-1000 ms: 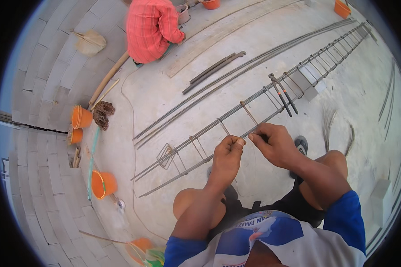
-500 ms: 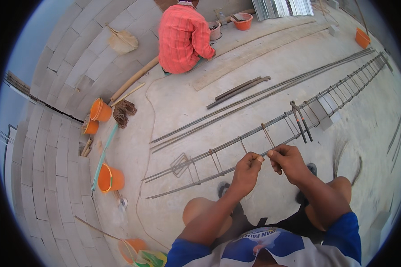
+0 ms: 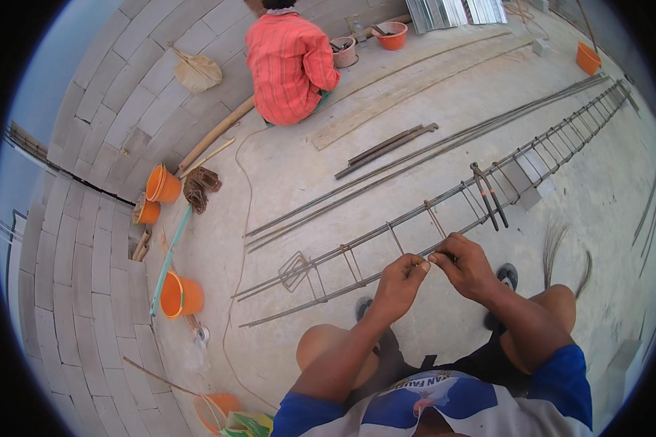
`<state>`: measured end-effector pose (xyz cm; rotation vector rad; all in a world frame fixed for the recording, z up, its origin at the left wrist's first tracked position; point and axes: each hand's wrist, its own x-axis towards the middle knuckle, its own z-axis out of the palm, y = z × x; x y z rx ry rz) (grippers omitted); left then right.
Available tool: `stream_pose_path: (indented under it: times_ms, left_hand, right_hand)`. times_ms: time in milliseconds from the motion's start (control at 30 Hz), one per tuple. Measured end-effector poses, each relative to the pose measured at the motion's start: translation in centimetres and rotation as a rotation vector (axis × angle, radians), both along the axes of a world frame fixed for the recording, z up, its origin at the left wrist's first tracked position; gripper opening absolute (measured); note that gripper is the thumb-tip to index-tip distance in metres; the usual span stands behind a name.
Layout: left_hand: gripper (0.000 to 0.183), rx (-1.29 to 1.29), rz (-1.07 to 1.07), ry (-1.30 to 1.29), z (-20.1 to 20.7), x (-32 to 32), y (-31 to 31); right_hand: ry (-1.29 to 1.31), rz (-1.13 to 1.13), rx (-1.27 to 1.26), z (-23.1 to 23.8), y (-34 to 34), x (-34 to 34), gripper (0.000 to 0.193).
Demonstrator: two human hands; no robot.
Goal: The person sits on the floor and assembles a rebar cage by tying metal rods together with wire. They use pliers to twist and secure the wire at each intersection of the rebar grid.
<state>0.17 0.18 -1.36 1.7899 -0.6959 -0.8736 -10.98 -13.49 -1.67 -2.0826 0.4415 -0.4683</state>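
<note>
My left hand and my right hand meet fingertip to fingertip above the near edge of a long rebar cage. Thumbs and forefingers of both are pinched together; whatever lies between them is too small to make out. The cage runs slantwise from near left to far right, with thin stirrups across its long bars. Right of my hands, pincers with orange-marked handles rest across the bars. A square loose stirrup lies at the cage's left end. Beside my right foot are thin strands of wire.
A grey block sits under the cage. Loose rebars and short dark bars lie beyond it. A person in a red shirt crouches by the block wall. Orange buckets stand at left.
My right hand has turned slightly and its fingers have closed in nearer my left fingertips. The crouching person has shifted a little left in view. The pincers stay on the cage.
</note>
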Motion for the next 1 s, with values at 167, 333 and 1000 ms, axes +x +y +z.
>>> stream_pose_path:
  times_ms: [167,333,1000]
  left_hand:
    - [0.028,0.013,0.112,0.104,-0.5,0.3,0.0]
    - [0.027,0.083,0.041,0.411,0.0,1.3,-0.2]
    - [0.027,0.115,0.016,0.246,0.3,1.2,0.1]
  right_hand:
    - [0.210,-0.048,0.384,0.9,1.6,-0.3,0.021]
    - [0.024,0.161,-0.173,0.2,0.3,-0.6,0.018]
    - [-0.036,0.053,-0.272,0.3,0.7,-1.0,0.019]
